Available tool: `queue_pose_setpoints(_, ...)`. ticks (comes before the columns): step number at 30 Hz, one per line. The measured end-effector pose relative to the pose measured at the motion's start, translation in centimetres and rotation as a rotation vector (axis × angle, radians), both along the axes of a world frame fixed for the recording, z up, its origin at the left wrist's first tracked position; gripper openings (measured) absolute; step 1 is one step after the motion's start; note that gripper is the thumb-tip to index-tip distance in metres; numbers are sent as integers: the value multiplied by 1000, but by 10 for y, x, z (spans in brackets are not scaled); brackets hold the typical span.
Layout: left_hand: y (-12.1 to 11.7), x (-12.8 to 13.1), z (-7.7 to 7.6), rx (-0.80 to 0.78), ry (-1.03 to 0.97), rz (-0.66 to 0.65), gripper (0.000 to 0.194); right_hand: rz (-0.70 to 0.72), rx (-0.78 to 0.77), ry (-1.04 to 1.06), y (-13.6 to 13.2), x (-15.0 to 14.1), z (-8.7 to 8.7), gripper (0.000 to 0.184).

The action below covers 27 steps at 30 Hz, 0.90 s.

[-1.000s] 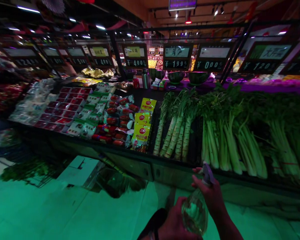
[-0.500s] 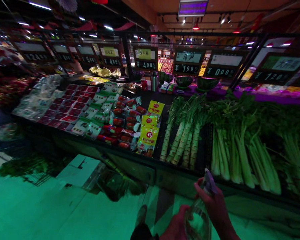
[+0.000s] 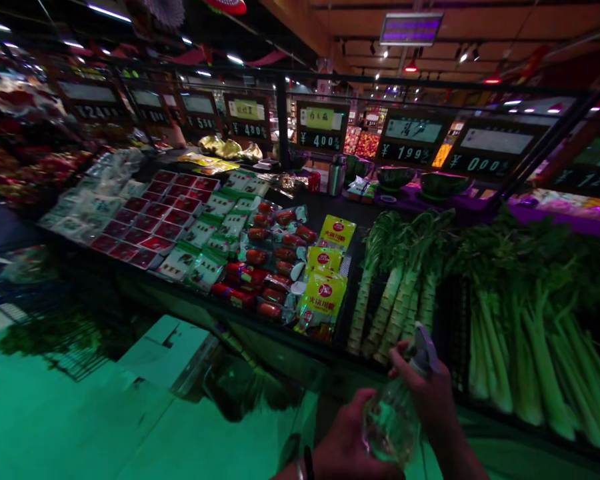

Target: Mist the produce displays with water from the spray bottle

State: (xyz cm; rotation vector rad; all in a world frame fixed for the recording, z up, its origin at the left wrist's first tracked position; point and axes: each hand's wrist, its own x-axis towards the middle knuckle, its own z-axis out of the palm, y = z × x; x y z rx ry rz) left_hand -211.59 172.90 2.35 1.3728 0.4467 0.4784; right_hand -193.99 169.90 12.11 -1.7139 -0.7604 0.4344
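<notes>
The clear, round-bodied spray bottle [image 3: 391,421], probably plastic in this dim light, has a smooth greyish nozzle [image 3: 427,351]; the left hand [image 3: 347,437] cups its belly, the right hand [image 3: 427,387] grips its neck, before ringed, leafy-topped stalks [image 3: 397,303].

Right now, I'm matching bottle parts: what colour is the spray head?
The spray head looks greyish purple, clearest in the head view.
</notes>
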Motion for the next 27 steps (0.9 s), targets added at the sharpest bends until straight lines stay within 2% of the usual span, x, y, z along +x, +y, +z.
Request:
queue_pose_setpoints(5,55,-17,33,77,61,77,115,119,7,70,63,-14,36,59)
queue_pose_setpoints(10,112,-29,68,81,51,182,110,97,65,37,126,-30,70,38)
queue_pose_setpoints(13,139,-34,79,86,29,223,98,100,82,29,159,-38,81,34)
queue_pose_setpoints(16,159,-41,78,89,4,231,91,143,87,6,189,-43,81,34)
queue_pose_setpoints(20,174,-51,67,102,3,237,83,214,101,65,216,-49,71,46)
queue_pose_setpoints(23,179,-59,58,93,30,236,86,256,60,53,225,-58,61,42)
queue_pose_setpoints(27,180,-69,43,46,75,222,89,200,-22,88,225,-72,45,36)
